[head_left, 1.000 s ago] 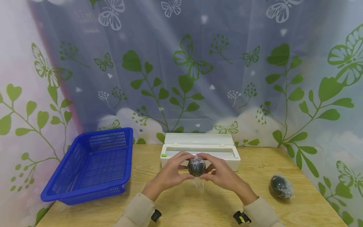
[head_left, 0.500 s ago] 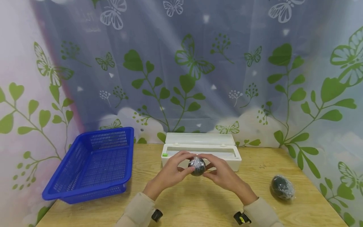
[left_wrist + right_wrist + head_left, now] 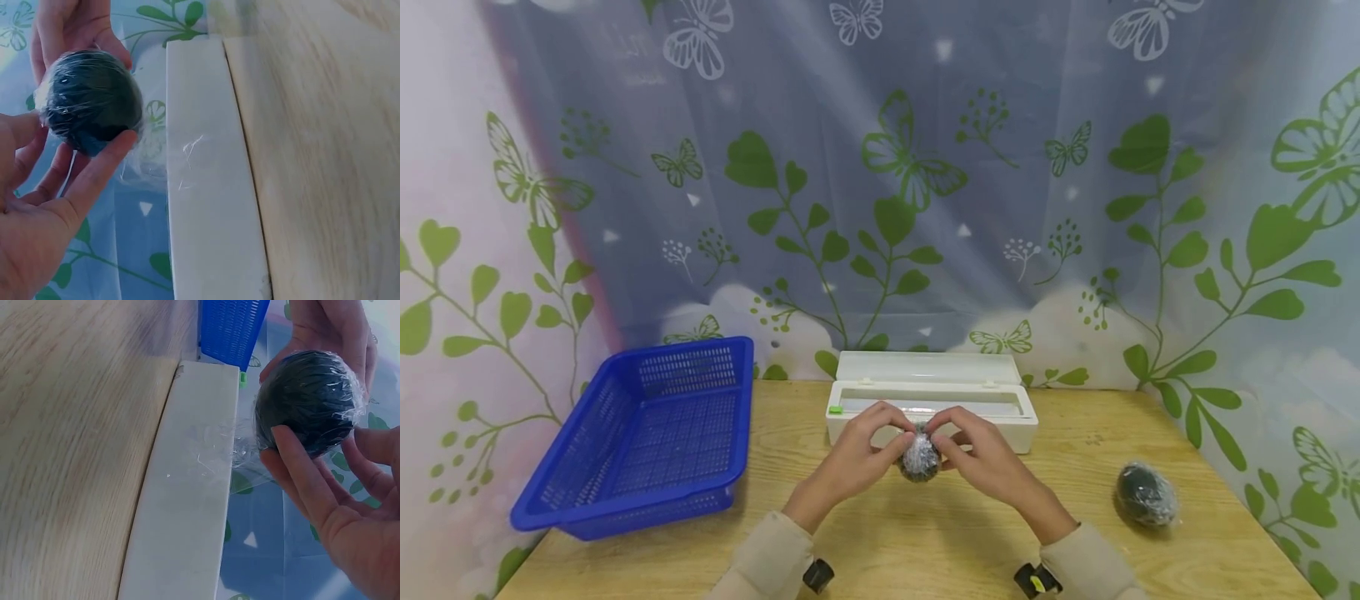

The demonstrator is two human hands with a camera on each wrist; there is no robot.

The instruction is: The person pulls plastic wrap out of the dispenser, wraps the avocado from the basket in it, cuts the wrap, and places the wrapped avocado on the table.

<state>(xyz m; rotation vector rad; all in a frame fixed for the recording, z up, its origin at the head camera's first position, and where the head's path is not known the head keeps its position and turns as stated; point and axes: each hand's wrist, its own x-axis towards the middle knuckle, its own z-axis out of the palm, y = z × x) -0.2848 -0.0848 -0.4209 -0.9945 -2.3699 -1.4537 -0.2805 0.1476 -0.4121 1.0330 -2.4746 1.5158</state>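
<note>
Both hands hold a dark, round, ball-like object [image 3: 921, 460] wrapped in crinkled cling film. It is off the table, in front of the white box; its exact kind is hidden by the wrap. My left hand [image 3: 855, 452] pinches at the top from the left with thumb and index finger. From the right, my right hand [image 3: 986, 455] pinches the wrap with thumb and index finger. In the left wrist view the dark film-covered object [image 3: 94, 100] sits between the fingers of both hands. A loose flap of film [image 3: 247, 450] hangs off it in the right wrist view.
Behind the hands stands a long white cling film dispenser [image 3: 928, 357] with its lid raised and a green slider at its left. A blue perforated basket [image 3: 741, 433] is on the left. At the right lies another dark film-wrapped object [image 3: 1146, 495]. A printed curtain backs the table.
The wrapped object has been turned between the hands, so a whitish gathered patch of film now faces up. Thumbs and index fingers have drawn together on top; the loose tail below is no longer visible.
</note>
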